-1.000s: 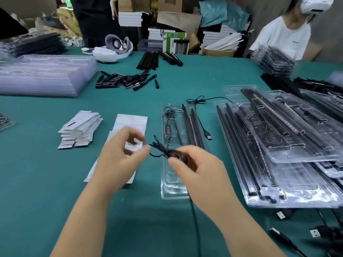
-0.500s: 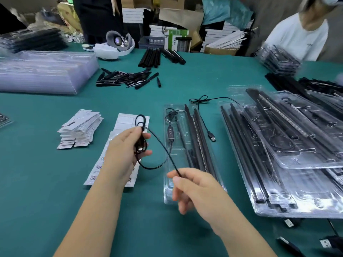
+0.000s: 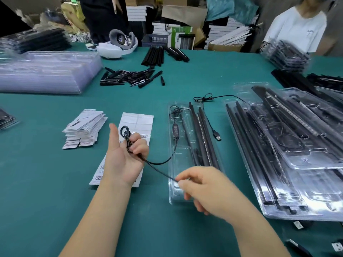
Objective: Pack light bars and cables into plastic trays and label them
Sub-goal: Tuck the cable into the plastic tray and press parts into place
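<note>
Cable work is the step now: the thin black rubbery cable [image 3: 157,163] runs from the clear plastic tray [image 3: 173,197] to both hands. The left hand [image 3: 124,154] curls its fingers around a small coil, thumb straight. The right hand [image 3: 202,190] pinches the free length. It looks light and floppy, so it is best held at the coil, with no hard pulling near the inline controller [image 3: 176,131].

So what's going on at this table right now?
A person is coiling a thin black cable: the left hand holds the loops and the right hand pinches the loose run. The cable leads to an inline controller lying in an open plastic tray beside light bars.
</note>
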`<state>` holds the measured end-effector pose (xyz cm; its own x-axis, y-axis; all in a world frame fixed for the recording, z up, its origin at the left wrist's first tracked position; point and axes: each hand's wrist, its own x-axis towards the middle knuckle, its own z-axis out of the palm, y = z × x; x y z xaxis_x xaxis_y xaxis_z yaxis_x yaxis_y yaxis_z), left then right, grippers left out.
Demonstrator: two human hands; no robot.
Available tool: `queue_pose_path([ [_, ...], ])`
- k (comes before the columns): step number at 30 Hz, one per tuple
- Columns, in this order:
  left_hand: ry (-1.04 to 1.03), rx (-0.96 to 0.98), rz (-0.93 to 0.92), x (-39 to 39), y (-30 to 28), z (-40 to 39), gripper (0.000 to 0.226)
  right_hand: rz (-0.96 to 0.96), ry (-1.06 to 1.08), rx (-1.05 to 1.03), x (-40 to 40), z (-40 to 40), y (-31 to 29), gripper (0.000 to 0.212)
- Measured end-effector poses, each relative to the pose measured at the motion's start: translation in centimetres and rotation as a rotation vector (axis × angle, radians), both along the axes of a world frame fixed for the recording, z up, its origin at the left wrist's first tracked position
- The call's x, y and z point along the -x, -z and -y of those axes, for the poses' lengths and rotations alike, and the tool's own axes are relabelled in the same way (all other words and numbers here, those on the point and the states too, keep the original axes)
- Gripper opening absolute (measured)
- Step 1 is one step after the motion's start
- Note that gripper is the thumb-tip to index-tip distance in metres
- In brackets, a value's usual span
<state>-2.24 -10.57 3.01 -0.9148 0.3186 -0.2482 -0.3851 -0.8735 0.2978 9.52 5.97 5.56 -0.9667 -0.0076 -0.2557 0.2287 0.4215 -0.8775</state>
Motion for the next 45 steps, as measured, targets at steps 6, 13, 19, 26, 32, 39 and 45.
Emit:
queue_pose_path([
  [6,0.157,0.77,-0.427,-0.9,0.2,-0.6,0.025,-0.231,0.501,0.539,1.1,-1.0,-0.6,0.01],
  [13,0.398,0.772,-0.554,-1.9,0.7,-1.5,0.03,-0.291,0.477,0.488,2.7,0.7,0.1,0.027],
  [19,0.452,0.635,-0.42,-1.9,0.8,-1.8,0.035,-0.573,0.222,-0.244,3.7,3.2,1.4,0.028],
  [26,0.534,0.689,-0.369,-2.0,1.1,-1.9,0.046,-0.588,0.074,-0.68,3.4,4.8,2.3,0.038],
  [32,0.429,0.686,-0.37,-2.6,0.6,-2.5,0.042,-0.43,-0.103,-0.714,1.5,3.1,2.8,0.099],
  [39,0.104,1.13,-0.496,-2.4,1.4,-3.3,0.018,-0.201,-0.128,-0.845,-1.1,-0.3,4.1,0.101],
  [45,-0.069,1.51,-0.352,-1.7,1.8,-1.9,0.036,-0.19,-0.157,-0.879,-1.2,-0.4,4.0,0.08],
])
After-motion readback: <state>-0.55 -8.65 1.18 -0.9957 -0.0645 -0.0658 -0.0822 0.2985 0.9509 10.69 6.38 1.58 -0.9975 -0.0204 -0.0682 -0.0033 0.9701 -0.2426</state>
